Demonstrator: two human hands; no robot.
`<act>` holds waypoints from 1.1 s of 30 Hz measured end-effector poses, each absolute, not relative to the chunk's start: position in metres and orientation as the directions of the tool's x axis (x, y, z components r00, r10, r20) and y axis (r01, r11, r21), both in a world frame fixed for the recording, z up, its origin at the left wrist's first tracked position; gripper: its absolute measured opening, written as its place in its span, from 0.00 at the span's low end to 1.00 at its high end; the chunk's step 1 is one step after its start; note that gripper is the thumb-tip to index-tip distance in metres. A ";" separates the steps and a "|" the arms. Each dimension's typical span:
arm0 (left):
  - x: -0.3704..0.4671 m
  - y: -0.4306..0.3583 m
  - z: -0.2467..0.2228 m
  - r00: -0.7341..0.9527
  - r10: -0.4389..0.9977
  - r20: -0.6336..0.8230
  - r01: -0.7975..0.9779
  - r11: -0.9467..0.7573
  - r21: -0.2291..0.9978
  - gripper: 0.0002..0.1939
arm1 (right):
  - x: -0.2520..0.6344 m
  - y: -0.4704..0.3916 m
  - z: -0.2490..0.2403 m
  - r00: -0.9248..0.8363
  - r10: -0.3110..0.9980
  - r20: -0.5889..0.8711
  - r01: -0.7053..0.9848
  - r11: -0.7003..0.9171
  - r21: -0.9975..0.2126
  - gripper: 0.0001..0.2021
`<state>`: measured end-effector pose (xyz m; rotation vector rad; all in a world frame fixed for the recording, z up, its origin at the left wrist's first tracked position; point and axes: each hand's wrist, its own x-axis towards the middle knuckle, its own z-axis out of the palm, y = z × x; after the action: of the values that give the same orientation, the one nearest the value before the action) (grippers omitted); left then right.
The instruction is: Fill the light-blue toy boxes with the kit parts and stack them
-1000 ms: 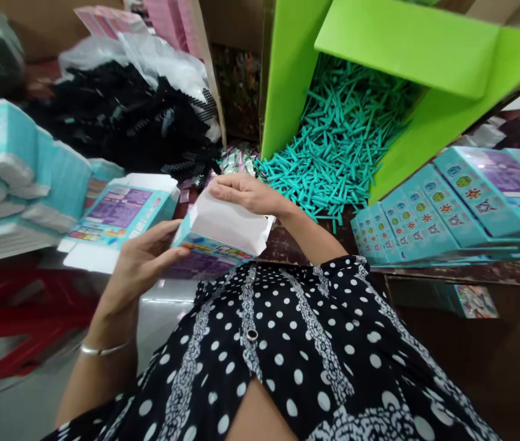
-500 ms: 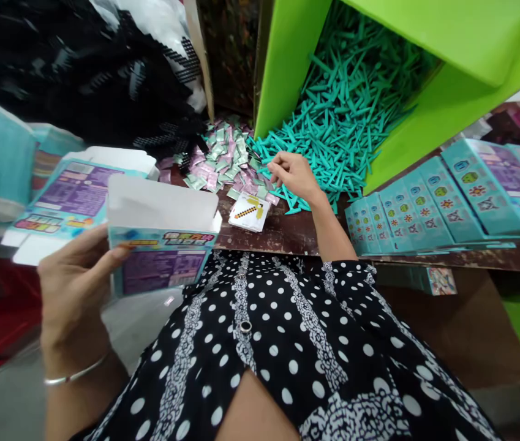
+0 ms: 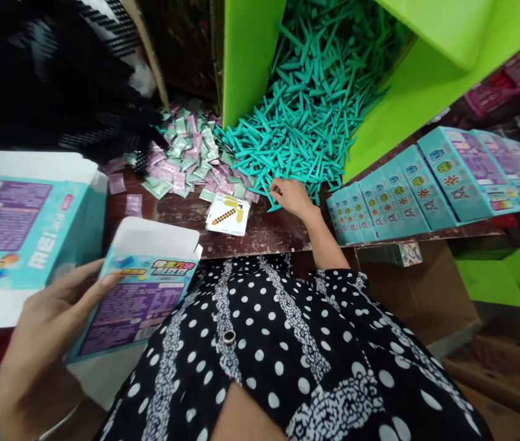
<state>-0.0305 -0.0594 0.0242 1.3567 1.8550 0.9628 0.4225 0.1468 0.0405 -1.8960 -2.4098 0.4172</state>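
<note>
My left hand grips a teal and purple printed carton by its left edge, thumb on the front. The carton tilts, with its white top flap raised. At the near edge of a heap of teal pointed plastic sticks, my right hand has its fingers curled together. What they hold, if anything, is hidden. Left of that hand lies a small stack of white cards, the top one printed with a pixel pickaxe. Behind the cards spreads a pile of pink and green sachets.
A bright green box surrounds the heap of sticks. Several closed teal cartons stand in a row at the right. More open cartons sit at the left, beside black plastic bags. A brown cardboard box stands below the table edge.
My left hand has moved down and left with the carton, which now tilts more. My right hand stays by the sticks, its fingers lower against the heap's near edge. The view has shifted.
</note>
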 end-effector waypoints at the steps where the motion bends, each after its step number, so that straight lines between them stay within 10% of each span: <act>1: -0.030 -0.058 0.024 -0.278 0.956 -0.096 0.496 0.229 0.838 0.22 | 0.427 0.141 0.037 -0.244 0.958 -0.152 0.952 0.206 -0.227 0.10; 14: -0.027 -0.059 0.037 -0.261 0.945 -0.196 0.536 0.311 0.785 0.24 | 0.370 0.147 0.038 -0.553 0.833 -0.023 0.750 0.485 -0.450 0.09; 20: -0.029 -0.058 0.031 -0.241 0.955 -0.174 0.532 0.280 0.799 0.24 | 0.344 0.089 0.024 -0.610 0.792 0.003 0.760 0.586 -0.282 0.34; 33: -0.028 -0.059 0.034 -0.247 0.889 -0.387 0.555 0.457 0.695 0.40 | 0.338 0.073 0.021 -0.581 0.812 -0.059 0.803 0.561 -0.201 0.23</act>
<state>-0.0284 -0.0588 0.0338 1.2081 1.9329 0.5456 0.3378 0.0727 0.0205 -1.4179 -2.7393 0.3214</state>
